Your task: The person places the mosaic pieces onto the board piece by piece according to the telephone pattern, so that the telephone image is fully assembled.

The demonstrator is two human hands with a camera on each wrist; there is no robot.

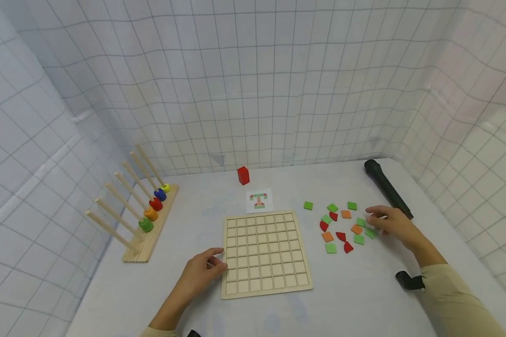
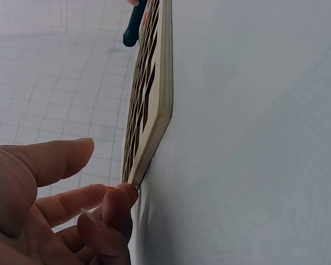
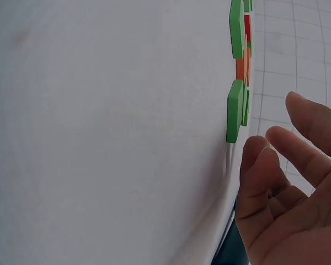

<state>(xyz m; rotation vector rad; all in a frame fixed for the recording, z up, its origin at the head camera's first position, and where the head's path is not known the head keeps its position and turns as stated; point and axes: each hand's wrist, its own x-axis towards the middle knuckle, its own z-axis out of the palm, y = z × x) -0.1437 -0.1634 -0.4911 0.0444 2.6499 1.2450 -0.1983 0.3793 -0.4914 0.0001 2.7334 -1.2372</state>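
A wooden grid board (image 1: pixel 265 255) lies in the middle of the table, its square cells bare. At its left edge rests my left hand (image 1: pixel 203 274), fingers loosely bent; in the left wrist view the fingertips (image 2: pixel 121 193) are right at the board's corner edge. To the right of the board lie scattered flat pieces: green squares (image 1: pixel 331 248), orange squares (image 1: pixel 327 237) and red quarter-round pieces (image 1: pixel 348 247). My right hand (image 1: pixel 394 227) hovers at their right side with relaxed fingers, holding nothing. In the right wrist view a green square (image 3: pixel 235 111) lies just beyond its fingertips.
Behind the board lies a pattern card (image 1: pixel 253 206) with a green, red and orange figure, and a red block (image 1: pixel 243 175) stands farther back. A wooden peg rack (image 1: pixel 152 243) with coloured rings is on the left. A black microphone (image 1: pixel 388 187) lies at the right.
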